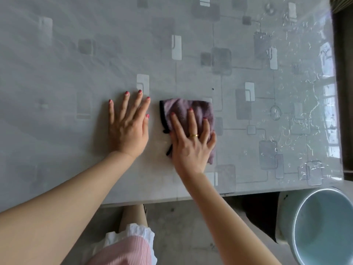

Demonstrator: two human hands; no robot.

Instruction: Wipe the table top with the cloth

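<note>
A folded purple cloth with a dark edge lies on the grey patterned table top, near the front edge at the middle. My right hand presses flat on the cloth with its fingers straight and spread. My left hand rests flat on the bare table just left of the cloth, fingers spread, holding nothing. The right part of the table top shines wet with streaks and droplets.
A pale blue bucket stands on the floor below the table's front right corner. The table's right edge meets a dark strip beyond. Concrete floor and a pink skirt show below the front edge.
</note>
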